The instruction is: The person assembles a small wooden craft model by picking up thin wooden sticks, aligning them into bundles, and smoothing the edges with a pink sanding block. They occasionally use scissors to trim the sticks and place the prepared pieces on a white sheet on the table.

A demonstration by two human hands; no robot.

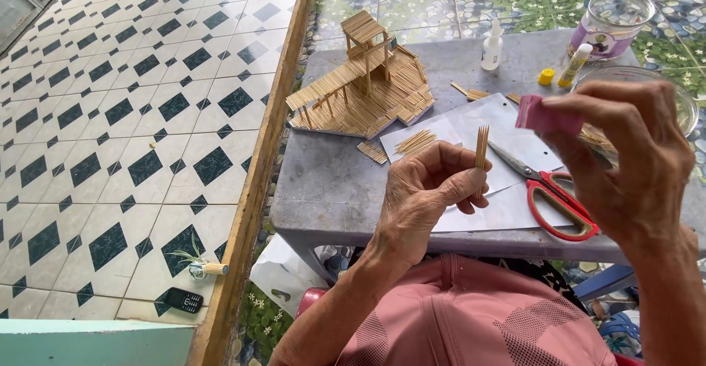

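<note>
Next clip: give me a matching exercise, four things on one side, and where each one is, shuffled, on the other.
1. toothpicks
2. pink block
3. scissors
4. stick house

a. on the paper, beside the right hand
b. far left part of the table
c. upright in the left hand's fingers
d. pinched in the right hand's fingers

Pairs: 1-c, 2-d, 3-a, 4-b
</note>
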